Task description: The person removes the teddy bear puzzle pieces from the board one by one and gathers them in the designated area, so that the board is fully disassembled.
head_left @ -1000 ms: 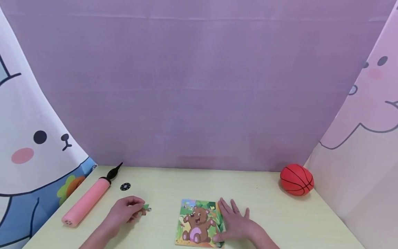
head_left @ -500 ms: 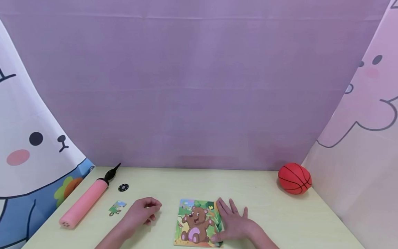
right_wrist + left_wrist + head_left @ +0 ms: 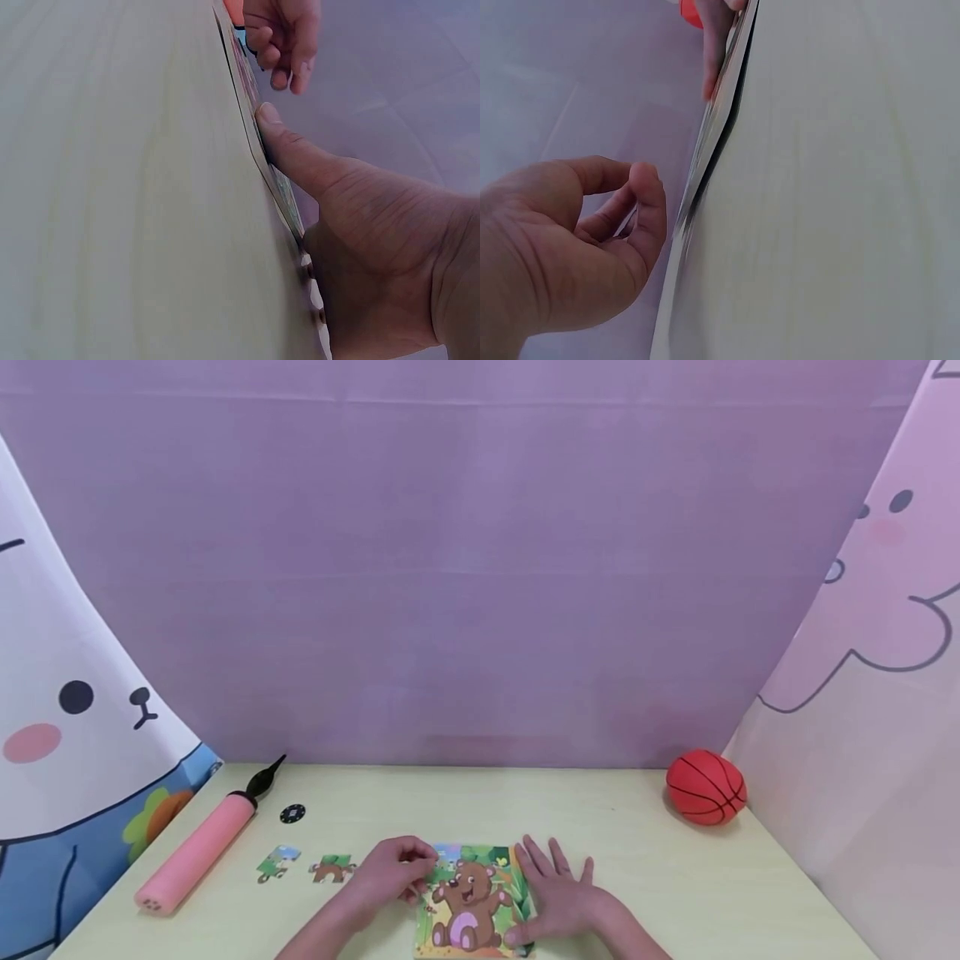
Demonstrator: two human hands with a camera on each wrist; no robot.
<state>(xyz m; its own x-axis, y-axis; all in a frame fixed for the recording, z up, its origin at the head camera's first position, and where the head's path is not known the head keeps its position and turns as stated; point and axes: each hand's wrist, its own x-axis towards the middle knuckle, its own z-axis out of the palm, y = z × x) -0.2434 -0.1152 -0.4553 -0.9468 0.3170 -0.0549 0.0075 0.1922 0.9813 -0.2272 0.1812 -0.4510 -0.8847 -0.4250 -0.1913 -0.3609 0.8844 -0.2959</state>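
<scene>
Evidently the work centres on the puzzle (image 3: 467, 906), which lies flat on the tabletop (image 3: 600, 814) between the two hands. The right hand (image 3: 561, 893) is spread along its right side, thumb over the picture; that looks like a sound brace, and light pressure should do, since a hard push could skid the board leftward. The left hand (image 3: 392, 870) is at the upper left corner, its grip pressed together, thumb against forefinger, with no piece showing between them. Whether those fingertips touch the puzzle I cannot tell.

To handle a piece there well, part the grip slightly, catch the edge with a nail and lift straight up: pieces with interlocking tabs would likely drag their neighbours if pulled sideways. Work one corner first, then pinch the freed edge.

Mind the brown piece (image 3: 334, 862) just beside the left hand, which a careless wrist could sweep. The green piece (image 3: 277, 863), farther left near the pump (image 3: 198, 856), seems safer. Any further piece would best go down flat, face up, apart from both.
</scene>
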